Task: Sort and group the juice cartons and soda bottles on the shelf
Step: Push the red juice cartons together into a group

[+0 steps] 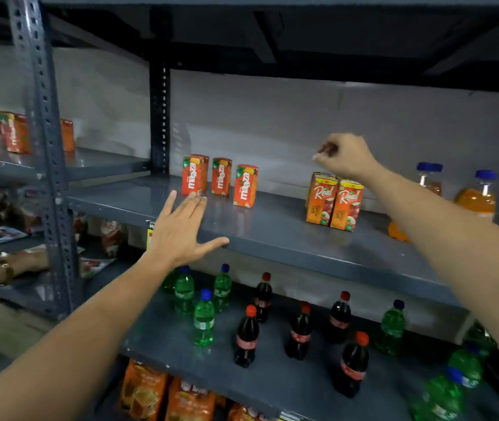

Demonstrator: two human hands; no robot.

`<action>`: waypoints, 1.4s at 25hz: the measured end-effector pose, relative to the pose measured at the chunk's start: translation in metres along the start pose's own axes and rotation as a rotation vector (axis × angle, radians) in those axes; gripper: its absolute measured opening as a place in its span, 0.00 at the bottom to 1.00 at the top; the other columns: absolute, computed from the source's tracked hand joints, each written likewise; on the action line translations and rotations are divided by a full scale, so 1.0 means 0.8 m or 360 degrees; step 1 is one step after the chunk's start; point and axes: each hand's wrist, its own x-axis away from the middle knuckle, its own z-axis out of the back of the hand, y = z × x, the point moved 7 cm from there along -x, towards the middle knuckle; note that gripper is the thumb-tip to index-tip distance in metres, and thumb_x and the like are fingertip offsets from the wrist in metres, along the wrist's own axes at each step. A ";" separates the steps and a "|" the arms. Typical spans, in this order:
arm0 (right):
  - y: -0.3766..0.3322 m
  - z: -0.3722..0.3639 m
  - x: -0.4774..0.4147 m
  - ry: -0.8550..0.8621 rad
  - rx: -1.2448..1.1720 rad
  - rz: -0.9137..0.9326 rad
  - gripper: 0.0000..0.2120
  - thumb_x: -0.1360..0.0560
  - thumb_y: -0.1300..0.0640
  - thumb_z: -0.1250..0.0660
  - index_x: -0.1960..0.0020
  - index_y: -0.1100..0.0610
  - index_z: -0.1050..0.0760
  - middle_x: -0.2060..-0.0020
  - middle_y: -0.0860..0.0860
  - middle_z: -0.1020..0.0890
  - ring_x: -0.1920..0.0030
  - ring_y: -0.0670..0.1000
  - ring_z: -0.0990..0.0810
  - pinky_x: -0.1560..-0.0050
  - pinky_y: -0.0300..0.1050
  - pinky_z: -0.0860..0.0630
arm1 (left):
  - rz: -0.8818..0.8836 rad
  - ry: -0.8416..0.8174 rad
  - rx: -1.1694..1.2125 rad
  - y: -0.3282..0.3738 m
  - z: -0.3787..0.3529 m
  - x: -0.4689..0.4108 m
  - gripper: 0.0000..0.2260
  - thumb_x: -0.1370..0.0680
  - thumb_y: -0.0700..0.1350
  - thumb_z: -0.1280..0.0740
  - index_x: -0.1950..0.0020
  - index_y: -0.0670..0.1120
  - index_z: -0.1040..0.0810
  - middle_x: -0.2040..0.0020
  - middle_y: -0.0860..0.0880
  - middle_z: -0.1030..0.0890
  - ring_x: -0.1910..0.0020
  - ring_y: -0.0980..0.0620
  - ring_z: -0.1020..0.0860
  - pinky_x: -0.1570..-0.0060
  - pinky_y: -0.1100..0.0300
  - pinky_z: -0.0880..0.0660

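Three red-orange Maaza cartons (pixel 221 180) stand upright at the left of the grey shelf (pixel 272 238). Two orange Real cartons (pixel 334 202) stand side by side further right. My left hand (pixel 184 229) is open, fingers spread flat over the shelf's front, fingertips just short of the leftmost Maaza carton (pixel 194 174). My right hand (pixel 345 154) hovers above the Real cartons with its fingers curled shut; nothing shows in it. Orange soda bottles (pixel 476 194) with blue caps stand at the far right, partly hidden by my right forearm.
The shelf below (pixel 287 387) holds scattered green bottles (pixel 204 319) and dark cola bottles (pixel 246 335). More Maaza cartons (pixel 11 132) stand in the left bay behind a perforated upright post (pixel 51 165). Another person's arm with a watch (pixel 5 267) reaches in at left.
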 end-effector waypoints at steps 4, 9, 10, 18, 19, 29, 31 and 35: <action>-0.057 -0.123 -0.030 -0.0408 0.0064 -0.0122 0.26 0.27 0.50 0.31 0.33 0.59 0.31 0.36 0.60 0.24 0.37 0.59 0.25 0.40 0.47 0.30 | -0.0174 -0.0004 0.0053 -0.048 -0.018 -0.018 0.50 0.31 0.76 0.59 0.28 0.38 0.35 0.29 0.41 0.30 0.26 0.47 0.36 0.25 0.43 0.53; -0.071 -0.204 -0.060 -0.0466 -0.0334 -0.0496 0.28 0.26 0.57 0.31 0.29 0.59 0.37 0.32 0.62 0.28 0.36 0.59 0.26 0.40 0.51 0.27 | -0.0364 0.0124 0.0149 -0.084 -0.029 -0.035 0.51 0.32 0.77 0.55 0.29 0.37 0.33 0.30 0.41 0.28 0.28 0.46 0.34 0.26 0.44 0.52; -0.072 -0.212 -0.065 -0.0447 -0.0474 -0.0570 0.26 0.26 0.60 0.31 0.31 0.61 0.35 0.34 0.63 0.27 0.38 0.60 0.24 0.45 0.50 0.24 | -0.0367 0.0150 0.0176 -0.091 -0.029 -0.036 0.51 0.33 0.78 0.55 0.29 0.37 0.33 0.30 0.41 0.28 0.28 0.46 0.34 0.26 0.44 0.53; -0.146 -0.263 -0.105 -0.0503 -0.0780 -0.0579 0.21 0.26 0.62 0.32 0.35 0.63 0.31 0.45 0.60 0.24 0.43 0.58 0.22 0.48 0.53 0.21 | -0.0355 0.0148 0.0543 -0.134 -0.028 -0.060 0.52 0.35 0.79 0.56 0.27 0.42 0.36 0.27 0.45 0.31 0.26 0.50 0.37 0.25 0.47 0.52; -0.144 -0.270 -0.104 -0.0480 -0.0788 -0.0574 0.21 0.27 0.62 0.31 0.35 0.62 0.31 0.43 0.61 0.23 0.42 0.59 0.22 0.47 0.54 0.20 | -0.0255 0.0087 0.0745 -0.146 -0.030 -0.068 0.50 0.35 0.79 0.55 0.27 0.43 0.36 0.28 0.46 0.30 0.27 0.50 0.35 0.25 0.47 0.48; -0.100 -0.310 -0.059 -0.0248 -0.1131 -0.0730 0.33 0.32 0.60 0.25 0.33 0.54 0.37 0.43 0.56 0.24 0.42 0.53 0.23 0.54 0.46 0.22 | 0.0593 -0.0369 0.1980 -0.204 -0.131 -0.189 0.30 0.33 0.50 0.23 0.34 0.44 0.28 0.39 0.47 0.22 0.43 0.52 0.24 0.46 0.59 0.29; -0.099 -0.322 -0.060 -0.0314 -0.1132 -0.0757 0.28 0.32 0.61 0.25 0.36 0.58 0.33 0.43 0.58 0.22 0.42 0.55 0.21 0.55 0.48 0.19 | 0.0543 -0.0456 0.1986 -0.201 -0.148 -0.201 0.28 0.35 0.49 0.22 0.38 0.44 0.25 0.41 0.47 0.19 0.45 0.51 0.21 0.42 0.54 0.24; -0.097 -0.331 -0.067 -0.0293 -0.1108 -0.0743 0.23 0.30 0.61 0.27 0.38 0.60 0.30 0.44 0.57 0.22 0.43 0.54 0.21 0.52 0.48 0.19 | 0.0413 -0.0502 0.1969 -0.201 -0.157 -0.214 0.23 0.33 0.44 0.22 0.41 0.42 0.23 0.45 0.46 0.18 0.47 0.51 0.20 0.45 0.53 0.22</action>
